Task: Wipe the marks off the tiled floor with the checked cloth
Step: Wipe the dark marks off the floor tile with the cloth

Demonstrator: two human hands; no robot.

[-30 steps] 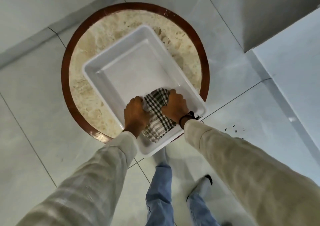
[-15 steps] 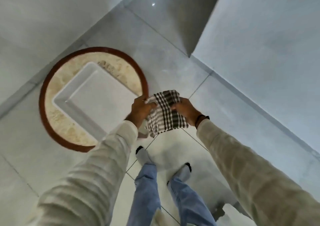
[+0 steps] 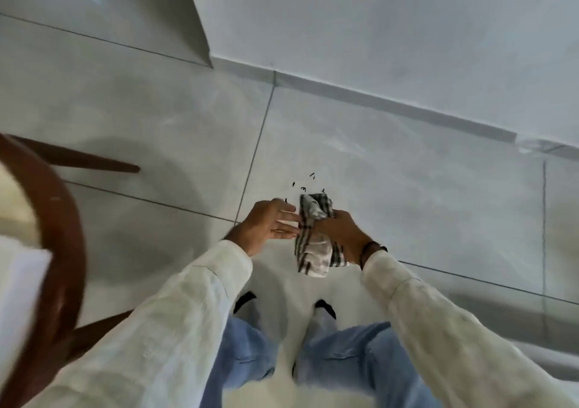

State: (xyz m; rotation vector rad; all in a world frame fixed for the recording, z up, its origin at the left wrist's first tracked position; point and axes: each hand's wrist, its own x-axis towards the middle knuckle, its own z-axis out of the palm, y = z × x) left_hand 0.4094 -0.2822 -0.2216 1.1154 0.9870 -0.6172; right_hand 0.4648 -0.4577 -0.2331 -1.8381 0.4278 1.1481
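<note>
I see the checked cloth (image 3: 315, 235) bunched up in the right hand (image 3: 340, 235), whose fingers are wrapped tight around its middle so that one end sticks out on the far side and the other hangs down on the near side. The left hand (image 3: 266, 227) is just to the left of it, fingers (image 3: 286, 219) stretched out flat and loosely spread, their tips touching the cloth's edge without gripping it. Both hands are held up in the air above the tiled floor (image 3: 407, 182). On the floor, just beyond the cloth, I can make out a small scatter of dark marks (image 3: 305, 183) on one pale tile. At the left edge of the view is the brown rim of a round stool (image 3: 67, 229), with two of its legs showing against the tiles. Near the bottom are the person's blue jeans (image 3: 329, 363) and socked feet, and a white wall (image 3: 391, 31) runs along the far side.
</note>
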